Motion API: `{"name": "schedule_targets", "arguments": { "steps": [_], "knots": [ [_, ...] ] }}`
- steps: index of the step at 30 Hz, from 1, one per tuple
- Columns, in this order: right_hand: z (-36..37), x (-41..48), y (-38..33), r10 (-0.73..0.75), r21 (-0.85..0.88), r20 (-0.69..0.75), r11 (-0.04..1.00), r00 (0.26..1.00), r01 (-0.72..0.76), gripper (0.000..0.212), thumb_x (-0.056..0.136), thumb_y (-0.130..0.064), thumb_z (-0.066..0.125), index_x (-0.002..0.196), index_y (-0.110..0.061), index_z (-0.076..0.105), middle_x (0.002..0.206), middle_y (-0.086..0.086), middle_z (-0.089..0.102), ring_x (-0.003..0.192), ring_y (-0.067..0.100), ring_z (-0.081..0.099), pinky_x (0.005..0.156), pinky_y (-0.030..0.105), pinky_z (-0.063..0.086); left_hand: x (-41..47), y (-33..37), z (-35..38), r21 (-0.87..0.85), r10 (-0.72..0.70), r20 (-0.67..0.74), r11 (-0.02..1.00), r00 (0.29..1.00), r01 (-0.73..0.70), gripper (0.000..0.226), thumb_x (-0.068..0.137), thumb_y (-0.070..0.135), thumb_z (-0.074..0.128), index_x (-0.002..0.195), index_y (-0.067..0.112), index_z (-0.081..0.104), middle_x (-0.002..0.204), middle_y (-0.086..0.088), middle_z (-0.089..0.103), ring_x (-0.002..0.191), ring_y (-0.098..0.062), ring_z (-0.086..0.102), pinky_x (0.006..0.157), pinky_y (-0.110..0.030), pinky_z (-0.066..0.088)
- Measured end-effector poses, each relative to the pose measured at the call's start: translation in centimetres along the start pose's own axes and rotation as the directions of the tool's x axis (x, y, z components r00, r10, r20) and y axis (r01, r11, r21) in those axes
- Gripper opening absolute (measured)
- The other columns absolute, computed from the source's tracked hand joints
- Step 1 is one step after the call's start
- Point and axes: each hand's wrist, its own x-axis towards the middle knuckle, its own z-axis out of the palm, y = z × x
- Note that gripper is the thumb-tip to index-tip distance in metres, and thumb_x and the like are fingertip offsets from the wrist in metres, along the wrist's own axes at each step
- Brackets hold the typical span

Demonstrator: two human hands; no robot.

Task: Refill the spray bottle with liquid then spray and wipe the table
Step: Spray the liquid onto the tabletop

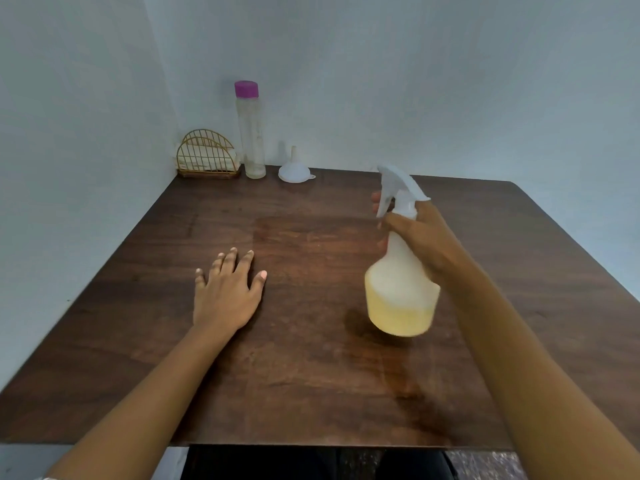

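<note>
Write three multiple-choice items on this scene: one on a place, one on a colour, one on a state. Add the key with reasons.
1. Where is the funnel?
A. on a shelf
B. at the table's far edge, right of the tall bottle
C. in a sink

2. What colour is the tall bottle's cap?
A. green
B. black
C. purple

3. What is the spray bottle's state?
A. tilted, gripped by the right hand
B. lying on its side
C. standing untouched

Key: 1 B, it sits upside down beside that bottle; 2 C, the cap is plainly purple; 3 A, fingers wrap its neck.
</note>
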Motion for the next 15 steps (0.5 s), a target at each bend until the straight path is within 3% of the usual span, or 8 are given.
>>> {"name": "schedule_targets", "arguments": {
  "steps": [10, 15],
  "knots": [
    [-3.4, -6.7, 1.6, 0.307, -0.211, 0.214, 0.941, 0.927, -0.263, 0.015, 0.088, -0.024, 0.06, 0.101, -0.021, 0.066, 0.098, 0.009, 0.067, 0.062, 0.024, 0.062, 0.064, 0.036, 0.055, -0.2, -0.1, 0.0, 0.006, -0.001, -0.01, 1.0, 1.0, 0.001, 0.057, 0.097, 0.053, 0.027, 0.149, 0.029, 0.025, 0.159, -0.001, 0.021, 0.147, -0.022, 0.015, 0.116, -0.053, 0.013],
    [-4.3, -7.7, 1.8, 0.394, -0.374, 0.144, 0.871, 0.908, -0.318, 0.02, 0.086, -0.026, 0.063, 0.093, -0.008, 0.06, 0.072, 0.011, 0.065, 0.053, 0.022, 0.061, 0.064, 0.037, 0.056, -0.1, -0.1, -0.1, 0.008, 0.004, -0.006, 1.0, 1.0, -0.004, 0.057, 0.097, 0.053, 0.027, 0.149, 0.029, 0.027, 0.159, -0.002, 0.023, 0.147, -0.023, 0.017, 0.116, -0.053, 0.014]
  ]
}}
